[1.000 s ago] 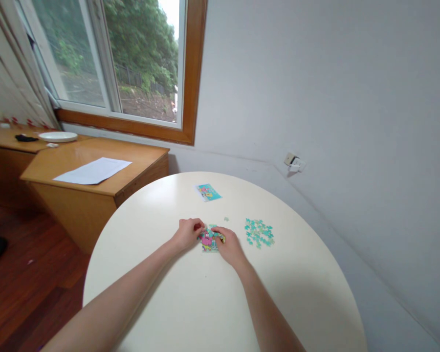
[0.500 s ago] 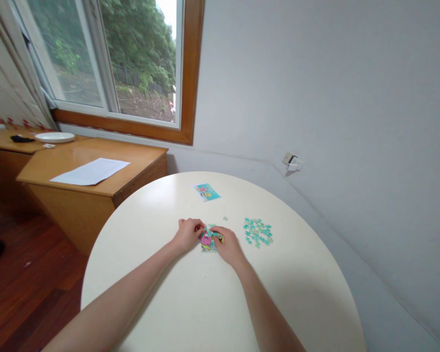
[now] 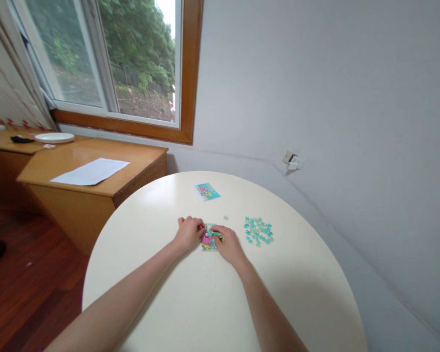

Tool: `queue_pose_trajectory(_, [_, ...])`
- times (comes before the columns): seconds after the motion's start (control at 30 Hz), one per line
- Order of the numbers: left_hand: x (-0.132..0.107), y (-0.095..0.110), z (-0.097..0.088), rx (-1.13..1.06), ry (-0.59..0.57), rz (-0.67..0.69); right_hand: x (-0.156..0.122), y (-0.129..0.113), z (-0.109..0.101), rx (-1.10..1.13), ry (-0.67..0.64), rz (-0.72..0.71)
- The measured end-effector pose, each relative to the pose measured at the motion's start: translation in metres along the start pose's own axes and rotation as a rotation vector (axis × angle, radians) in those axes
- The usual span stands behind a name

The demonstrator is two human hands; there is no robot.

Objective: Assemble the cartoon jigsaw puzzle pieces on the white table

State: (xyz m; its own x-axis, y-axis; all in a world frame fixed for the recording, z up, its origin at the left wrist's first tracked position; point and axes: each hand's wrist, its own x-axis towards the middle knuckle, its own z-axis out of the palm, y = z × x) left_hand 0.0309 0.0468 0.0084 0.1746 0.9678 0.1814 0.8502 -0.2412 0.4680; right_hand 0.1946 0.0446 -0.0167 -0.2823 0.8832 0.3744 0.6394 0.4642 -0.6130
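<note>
A small patch of joined puzzle pieces (image 3: 208,240), pink, teal and yellow, lies on the round cream table (image 3: 190,303). My left hand (image 3: 187,232) rests at its left edge, fingers curled and pressed on it. At its right edge, the fingers of my right hand (image 3: 229,245) are closed and pinch the patch. A heap of loose teal pieces (image 3: 258,231) lies to the right, apart from both hands. One stray piece (image 3: 226,218) sits just beyond the patch. A small printed picture card (image 3: 207,191) lies further back on the table.
A wooden desk (image 3: 132,168) with a white sheet of paper (image 3: 91,171) stands to the left under a window. A white plate (image 3: 54,138) sits further left. A wall socket (image 3: 292,160) is on the grey wall. Dark wooden floor lies at the left.
Both hands stay on the joined pieces with only small finger shifts. The view has drifted slightly.
</note>
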Motion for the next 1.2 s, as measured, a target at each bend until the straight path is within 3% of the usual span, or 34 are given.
queue_pose_trajectory(1.2, [-0.0083, 0.0091, -0.0037, 0.127, -0.011, 0.085, -0.0018, -0.0086, -0.0024, -0.046, -0.003, -0.016])
